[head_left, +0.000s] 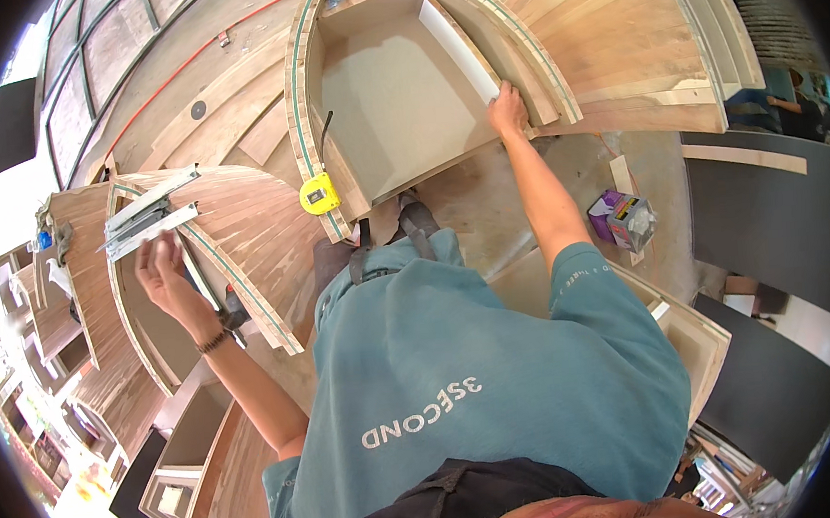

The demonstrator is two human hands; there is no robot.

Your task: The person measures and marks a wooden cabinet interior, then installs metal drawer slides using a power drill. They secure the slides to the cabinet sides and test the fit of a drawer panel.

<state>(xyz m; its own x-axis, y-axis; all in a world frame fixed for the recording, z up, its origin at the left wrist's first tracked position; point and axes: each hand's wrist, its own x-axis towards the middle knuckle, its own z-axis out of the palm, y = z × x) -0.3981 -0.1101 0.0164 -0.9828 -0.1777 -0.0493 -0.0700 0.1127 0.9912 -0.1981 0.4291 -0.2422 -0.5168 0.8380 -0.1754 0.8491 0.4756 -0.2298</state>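
My right hand (508, 111) is closed round the near end of a white-faced wooden strip (458, 46), which stands along the right inner side of a curved wooden cabinet (404, 96). Over on the left, my left hand (172, 286) is raised with its fingers apart and nothing visible in it. Its fingertips are just beside several metal drawer slides (152, 218), stacked on the edge of another curved wooden cabinet (243, 281). Whether they touch the slides I cannot tell. A yellow tape measure (318, 195) sits on the left rim of the cabinet in front of me.
Right of me on the floor is a purple box (621, 218) with clear plastic on it. A black-and-red tool (234, 310) is by the left cabinet. An orange hose or cord (172, 82) crosses the floor. Dark panels (769, 225) lie at right; another person (790, 112) is at far right.
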